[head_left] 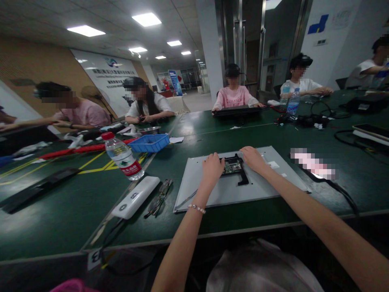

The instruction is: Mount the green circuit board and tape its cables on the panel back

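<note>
In front of me a grey flat metal panel (209, 192), which looks like the back of a display panel, lies on the green table. A black plastic bracket (244, 175) sits over its middle, around a green circuit board (232, 167). My left hand (212, 167) has its curled fingers and thumb at the bracket's left side. At the upper right corner of the bracket, my right hand (253, 158) is closed with its fingertips bent down on the edge. The fingertips of both hands are partly hidden.
Left of the panel lie eyeglasses (158, 198), a white power bank (136, 197) with a cable, a water bottle (124, 158) and a blue tray (150, 142). A phone (313, 166) with a cable lies to the right. Several people sit around the table (194, 125).
</note>
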`<action>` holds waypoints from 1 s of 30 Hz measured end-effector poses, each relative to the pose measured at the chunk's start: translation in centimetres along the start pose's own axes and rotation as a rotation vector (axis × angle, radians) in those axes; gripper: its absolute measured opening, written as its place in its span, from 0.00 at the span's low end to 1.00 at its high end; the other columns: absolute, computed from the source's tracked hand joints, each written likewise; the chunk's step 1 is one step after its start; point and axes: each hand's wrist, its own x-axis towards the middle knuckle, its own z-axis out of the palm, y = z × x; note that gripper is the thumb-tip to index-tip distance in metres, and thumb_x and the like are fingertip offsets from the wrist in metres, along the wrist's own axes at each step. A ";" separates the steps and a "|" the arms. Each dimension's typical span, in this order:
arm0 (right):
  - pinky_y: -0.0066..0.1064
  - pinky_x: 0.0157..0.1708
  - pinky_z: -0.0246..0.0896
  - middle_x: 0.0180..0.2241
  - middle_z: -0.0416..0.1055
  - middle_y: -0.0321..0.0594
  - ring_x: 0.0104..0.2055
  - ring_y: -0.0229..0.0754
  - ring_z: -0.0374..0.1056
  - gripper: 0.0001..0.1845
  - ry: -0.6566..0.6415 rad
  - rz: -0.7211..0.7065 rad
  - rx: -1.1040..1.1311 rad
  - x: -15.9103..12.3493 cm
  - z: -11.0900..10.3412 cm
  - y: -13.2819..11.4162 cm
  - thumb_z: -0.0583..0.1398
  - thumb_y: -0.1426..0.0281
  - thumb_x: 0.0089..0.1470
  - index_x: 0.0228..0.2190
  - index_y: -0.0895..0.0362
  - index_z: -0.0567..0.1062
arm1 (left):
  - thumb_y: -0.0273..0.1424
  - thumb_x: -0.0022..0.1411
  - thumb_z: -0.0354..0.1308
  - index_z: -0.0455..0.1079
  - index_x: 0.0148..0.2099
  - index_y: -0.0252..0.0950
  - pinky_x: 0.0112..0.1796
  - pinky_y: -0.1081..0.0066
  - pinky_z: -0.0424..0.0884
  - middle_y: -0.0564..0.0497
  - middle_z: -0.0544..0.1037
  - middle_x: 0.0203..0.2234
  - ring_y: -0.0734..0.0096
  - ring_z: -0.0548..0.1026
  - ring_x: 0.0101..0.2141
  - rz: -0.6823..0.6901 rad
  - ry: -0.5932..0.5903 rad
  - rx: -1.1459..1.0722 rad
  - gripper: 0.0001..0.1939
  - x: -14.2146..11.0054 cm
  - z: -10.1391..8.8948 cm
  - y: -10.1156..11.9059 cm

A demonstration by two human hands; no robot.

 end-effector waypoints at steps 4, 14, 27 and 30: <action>0.37 0.56 0.54 0.50 0.71 0.51 0.53 0.47 0.63 0.21 0.004 -0.003 -0.012 -0.2 0.1 -0.1 0.49 0.79 0.58 0.50 0.64 0.72 | 0.42 0.70 0.41 0.65 0.49 0.33 0.44 0.64 0.66 0.40 0.75 0.45 0.57 0.74 0.46 -0.016 -0.013 -0.047 0.20 0.2 2.0 -1.1; 0.37 0.55 0.55 0.49 0.72 0.52 0.53 0.47 0.64 0.21 -0.031 0.027 0.010 -0.5 0.5 0.5 0.49 0.80 0.56 0.50 0.64 0.72 | 0.46 0.69 0.41 0.62 0.56 0.31 0.49 0.62 0.64 0.37 0.71 0.52 0.55 0.70 0.53 0.095 -0.069 -0.075 0.26 -0.7 3.9 -1.1; 0.38 0.55 0.57 0.48 0.72 0.50 0.52 0.47 0.65 0.22 0.023 0.064 0.115 -0.6 -0.1 1.2 0.49 0.80 0.55 0.47 0.63 0.74 | 0.45 0.69 0.40 0.59 0.61 0.29 0.54 0.59 0.61 0.35 0.65 0.58 0.54 0.64 0.57 0.087 -0.075 -0.067 0.28 -1.3 3.8 -0.7; 0.39 0.55 0.57 0.47 0.73 0.49 0.51 0.47 0.66 0.21 0.019 0.091 0.125 -0.9 -0.7 1.6 0.50 0.80 0.53 0.45 0.62 0.75 | 0.45 0.69 0.41 0.57 0.62 0.28 0.56 0.59 0.59 0.35 0.64 0.59 0.55 0.63 0.59 0.084 -0.082 -0.082 0.30 -1.2 3.8 -0.8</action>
